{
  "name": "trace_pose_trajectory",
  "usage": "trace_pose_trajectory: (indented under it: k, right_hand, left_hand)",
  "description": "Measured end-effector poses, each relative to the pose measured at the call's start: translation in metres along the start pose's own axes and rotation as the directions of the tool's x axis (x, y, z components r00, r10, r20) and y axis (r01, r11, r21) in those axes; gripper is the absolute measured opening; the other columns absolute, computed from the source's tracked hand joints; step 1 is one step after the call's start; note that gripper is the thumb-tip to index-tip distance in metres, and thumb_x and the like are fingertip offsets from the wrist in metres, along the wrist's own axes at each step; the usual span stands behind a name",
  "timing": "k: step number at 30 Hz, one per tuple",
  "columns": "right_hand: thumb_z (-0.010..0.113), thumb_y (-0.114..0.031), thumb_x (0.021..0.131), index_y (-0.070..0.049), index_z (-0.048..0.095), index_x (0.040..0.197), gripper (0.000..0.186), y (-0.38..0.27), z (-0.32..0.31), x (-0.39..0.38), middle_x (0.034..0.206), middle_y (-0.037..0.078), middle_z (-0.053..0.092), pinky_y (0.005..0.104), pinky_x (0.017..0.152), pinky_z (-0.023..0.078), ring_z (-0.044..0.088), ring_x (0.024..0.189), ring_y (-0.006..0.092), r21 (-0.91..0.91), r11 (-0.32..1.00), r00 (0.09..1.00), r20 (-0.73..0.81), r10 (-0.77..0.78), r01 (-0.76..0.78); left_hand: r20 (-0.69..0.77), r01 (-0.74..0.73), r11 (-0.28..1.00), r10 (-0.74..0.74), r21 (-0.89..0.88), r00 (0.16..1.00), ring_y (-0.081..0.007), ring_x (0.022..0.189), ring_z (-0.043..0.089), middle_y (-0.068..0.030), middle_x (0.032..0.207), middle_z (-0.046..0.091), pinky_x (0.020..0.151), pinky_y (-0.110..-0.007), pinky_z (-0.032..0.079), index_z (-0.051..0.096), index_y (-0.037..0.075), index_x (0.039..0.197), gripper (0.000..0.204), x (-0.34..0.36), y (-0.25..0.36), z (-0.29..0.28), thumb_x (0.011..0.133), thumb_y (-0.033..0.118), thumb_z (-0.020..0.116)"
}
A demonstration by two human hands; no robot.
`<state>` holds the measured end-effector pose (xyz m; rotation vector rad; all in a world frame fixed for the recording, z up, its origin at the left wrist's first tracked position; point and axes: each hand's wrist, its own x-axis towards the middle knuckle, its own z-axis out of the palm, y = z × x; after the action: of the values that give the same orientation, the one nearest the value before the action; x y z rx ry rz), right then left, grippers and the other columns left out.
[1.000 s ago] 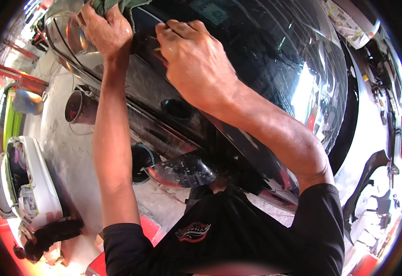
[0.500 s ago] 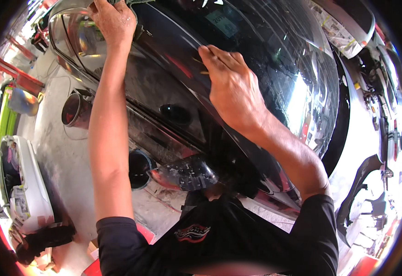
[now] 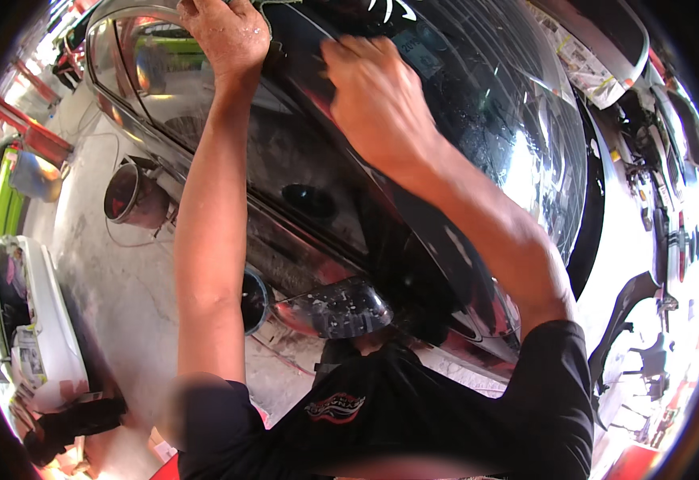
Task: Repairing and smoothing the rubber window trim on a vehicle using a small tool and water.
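Note:
My left hand (image 3: 233,34) is at the top edge of the view, over the dark car's roof side, with its fingertips cut off. A greenish cloth (image 3: 276,6) shows beside its knuckles, bunched under the hand. My right hand (image 3: 377,96) presses on the dark painted strip between the side windows and the rear glass (image 3: 477,104). Its fingers are pressed together and slightly smeared by motion. A sliver of something yellowish shows at their edge, too small to name. Below lies the car's rear side panel (image 3: 437,232).
A dark bucket (image 3: 137,196) stands on the floor at left, and another round container (image 3: 255,300) partly shows behind my left forearm. A speckled dark curved part (image 3: 337,310) lies near my body. A white bumper (image 3: 53,344) is at far left; loose black parts (image 3: 625,320) lie right.
My right hand has slid up and to the left along the dark strip. My left hand has shifted a little to the right, with the cloth beside it.

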<state>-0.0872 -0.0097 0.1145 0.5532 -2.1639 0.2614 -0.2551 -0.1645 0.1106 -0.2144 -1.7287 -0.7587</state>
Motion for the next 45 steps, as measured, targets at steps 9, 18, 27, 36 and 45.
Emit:
trace_pose_trajectory:
  k: [9,18,27,36,45]
  right_hand:
    - [0.062,-0.003,0.083,0.005,0.069,0.091,0.013,0.002,0.025,0.022,0.095,0.019,0.070,0.0435,0.092,0.055,0.068,0.096,0.0371,0.029,0.998,0.999,0.014,-0.048,0.047]
    - [0.060,-0.003,0.084,0.004,0.069,0.098,0.018,0.003,0.029,0.021,0.105,0.021,0.071,0.0446,0.090,0.057,0.067,0.103,0.0403,0.016,0.998,0.997,0.053,0.065,-0.066]
    - [0.065,-0.009,0.084,0.001,0.069,0.098,0.019,0.006,0.040,0.034,0.103,0.020,0.070,0.0465,0.087,0.057,0.067,0.102,0.0403,0.031,0.999,0.993,0.114,0.022,-0.026]
    - [0.064,-0.013,0.086,-0.002,0.075,0.101,0.022,0.014,0.060,0.068,0.102,0.025,0.072,0.0451,0.090,0.056,0.070,0.100,0.0413,-0.016,0.998,0.991,0.120,0.067,-0.066]
    - [0.060,0.004,0.081,0.005,0.061,0.135,0.053,0.010,-0.087,-0.107,0.138,0.021,0.063,0.0412,0.103,0.051,0.061,0.119,0.0366,0.068,0.970,0.930,0.305,0.203,-0.234]
  left_hand:
    - [-0.156,0.043,0.999,-0.043,-0.006,0.987,-0.0538,0.133,0.041,-0.0361,0.138,0.046,0.115,-0.054,0.032,0.040,-0.009,0.144,0.060,-0.006,-0.028,0.011,0.089,0.004,0.060]
    - [-0.015,0.213,0.969,-0.216,-0.124,0.976,-0.0538,0.130,0.041,-0.0355,0.136,0.047,0.116,-0.054,0.030,0.039,-0.011,0.143,0.058,-0.005,-0.016,0.005,0.090,0.005,0.055]
    - [-0.130,0.013,0.989,-0.032,-0.145,0.991,-0.0538,0.120,0.044,-0.0342,0.125,0.048,0.107,-0.056,0.035,0.044,-0.010,0.134,0.051,-0.008,-0.028,0.002,0.085,0.000,0.057]
    - [-0.123,-0.132,0.987,0.120,-0.097,0.985,-0.0516,0.116,0.047,-0.0314,0.116,0.057,0.101,-0.055,0.040,0.049,-0.011,0.127,0.047,0.006,-0.026,0.014,0.088,0.012,0.065]
    - [0.360,-0.327,0.938,0.347,-0.116,0.866,-0.0459,0.130,0.053,-0.0276,0.143,0.055,0.110,-0.047,0.043,0.044,0.002,0.152,0.077,0.032,-0.018,-0.001,0.085,0.023,0.077]
